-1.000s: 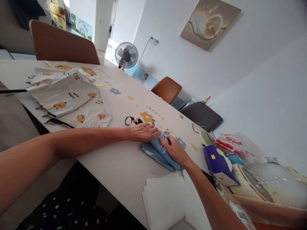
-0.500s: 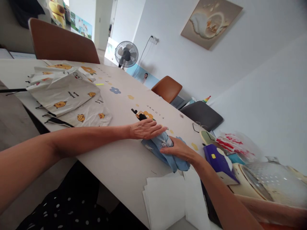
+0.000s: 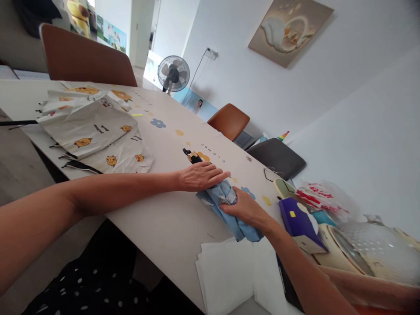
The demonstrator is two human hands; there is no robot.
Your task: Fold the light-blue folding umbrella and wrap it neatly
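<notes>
A folded blue umbrella point(image 3: 226, 214) with a pale print lies slantwise over the table, its black and tan end point(image 3: 193, 156) pointing away to the upper left. Across its upper part rests my left hand point(image 3: 201, 176), palm down, fingers together and bent over it; the underside of that grip is hidden. Lower down, my right hand point(image 3: 246, 208) is wrapped round the bunched blue cloth, thumb on the near side. To the left, a second umbrella point(image 3: 98, 127), white with yellow duck prints, lies partly spread, its black rib tips over the table edge.
White paper sheets point(image 3: 226, 275) lie on the white flower-printed table point(image 3: 157, 223) near the right forearm. A purple box point(image 3: 300, 223), a plastic bag point(image 3: 323, 199) and a clear-lidded pot point(image 3: 370, 245) crowd the right side. Glasses point(image 3: 271, 173) sit behind. Chairs and a fan point(image 3: 173, 73) stand beyond.
The blue cloth has turned slightly under my hands, showing a different part of its print. Its lower end has shifted a little down and right. My hands stay in nearly the same places.
</notes>
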